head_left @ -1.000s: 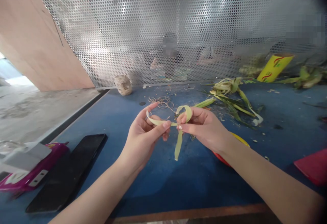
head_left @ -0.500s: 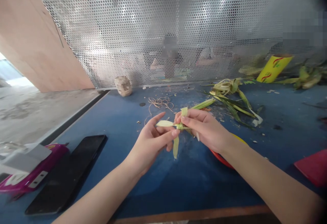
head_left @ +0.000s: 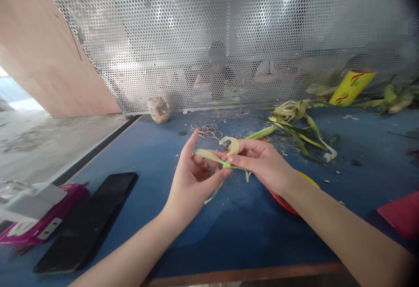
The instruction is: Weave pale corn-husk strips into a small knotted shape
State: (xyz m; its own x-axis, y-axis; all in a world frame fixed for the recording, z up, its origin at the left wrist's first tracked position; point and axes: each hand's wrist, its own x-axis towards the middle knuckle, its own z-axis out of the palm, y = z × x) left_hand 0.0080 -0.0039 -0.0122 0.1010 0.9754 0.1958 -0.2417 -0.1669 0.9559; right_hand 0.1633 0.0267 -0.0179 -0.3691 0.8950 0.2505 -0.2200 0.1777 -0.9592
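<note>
Above the blue table, both hands pinch a small piece woven from pale green leaf strips (head_left: 226, 164), with loose strip ends sticking out around it. My left hand (head_left: 196, 173) grips its near side between thumb and fingers, with the index finger raised. My right hand (head_left: 258, 160) holds the other side, thumb pressed on the weave, and one strip loops up over its fingertips. Partly under my right forearm lies a round red and yellow object (head_left: 284, 202), mostly hidden. Beyond the hands is a tangle of thin string (head_left: 207, 131).
A heap of corn husks (head_left: 291, 121) lies at the back right, beside a yellow tube (head_left: 352, 87). A phone (head_left: 88, 221) and a purple box (head_left: 59, 208) are at left. A pale lump (head_left: 158, 110) stands before the perforated metal screen (head_left: 183, 29). A red item (head_left: 401, 213) is at right.
My left hand has turned, its index finger now pointing higher. The upper strip has curled into a loop, and the lower strip has swung left behind my left thumb.
</note>
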